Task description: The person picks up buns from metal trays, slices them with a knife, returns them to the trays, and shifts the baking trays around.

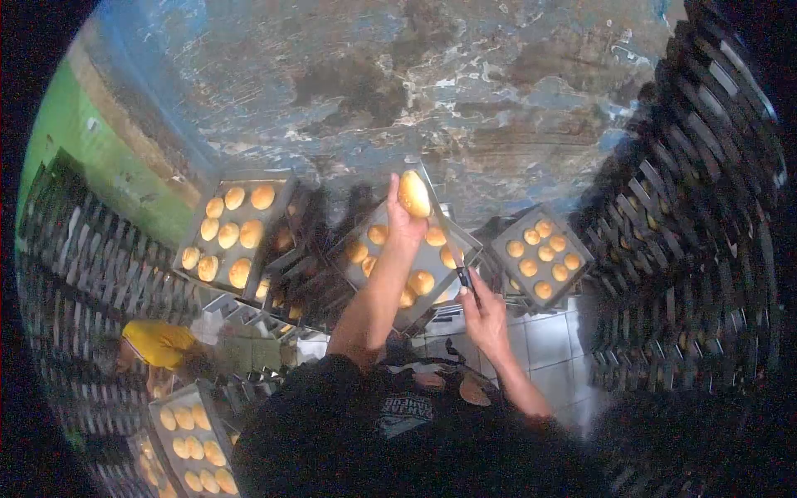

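Observation:
My left hand is raised over the middle tray, its fingers closed around a golden-brown bread bun. In my right hand, lower and to the right, is a knife gripped by its black handle. The thin blade points up and away from me, past the right side of the bun; whether it touches the bun I cannot tell. Beneath both hands lies a metal baking tray with several baked buns on it, partly hidden by my left forearm.
More trays of buns stand at left, right and lower left. Tall dark racks line both sides. A worn, paint-stained wall rises ahead. Someone in a yellow shirt is at far left. White floor tiles show below.

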Demonstrator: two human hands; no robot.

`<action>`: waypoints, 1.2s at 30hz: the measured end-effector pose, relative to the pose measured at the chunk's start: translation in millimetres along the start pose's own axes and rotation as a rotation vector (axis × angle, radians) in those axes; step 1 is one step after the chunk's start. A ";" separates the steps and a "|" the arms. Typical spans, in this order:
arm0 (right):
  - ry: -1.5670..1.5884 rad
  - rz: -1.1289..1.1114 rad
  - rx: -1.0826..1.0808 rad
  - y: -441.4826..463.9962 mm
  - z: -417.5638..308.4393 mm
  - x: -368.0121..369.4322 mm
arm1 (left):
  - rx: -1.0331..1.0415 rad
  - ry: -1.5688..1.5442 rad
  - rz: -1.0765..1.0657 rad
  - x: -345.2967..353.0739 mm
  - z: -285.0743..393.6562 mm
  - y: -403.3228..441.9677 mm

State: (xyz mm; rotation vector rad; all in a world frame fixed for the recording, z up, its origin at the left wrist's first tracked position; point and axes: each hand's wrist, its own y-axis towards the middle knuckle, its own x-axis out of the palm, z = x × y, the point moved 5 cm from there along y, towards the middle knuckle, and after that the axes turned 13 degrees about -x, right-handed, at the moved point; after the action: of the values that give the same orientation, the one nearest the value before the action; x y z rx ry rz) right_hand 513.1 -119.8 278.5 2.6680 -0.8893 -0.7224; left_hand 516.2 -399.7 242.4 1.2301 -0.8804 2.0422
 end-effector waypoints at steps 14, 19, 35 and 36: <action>-0.092 0.055 -0.012 24.7 -13.3 -8.7 | -0.091 0.061 -0.102 18.6 -33.6 -7.7; -0.219 0.109 -0.144 8.2 -23.6 -1.9 | -0.061 0.070 -0.039 17.0 -16.8 -7.1; -0.445 -0.025 -0.146 16.5 -41.9 0.8 | -0.382 -0.142 -0.643 17.8 -44.4 -9.1; -0.445 -0.019 -0.142 18.8 -41.4 1.0 | -0.336 -0.085 -0.516 22.4 -44.8 -15.5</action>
State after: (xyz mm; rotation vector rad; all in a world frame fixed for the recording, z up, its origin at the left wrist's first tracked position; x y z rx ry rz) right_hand 526.0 -132.4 320.1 2.4320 -0.8698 -1.3628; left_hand 496.0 -351.9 250.5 1.2068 -0.8018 1.3834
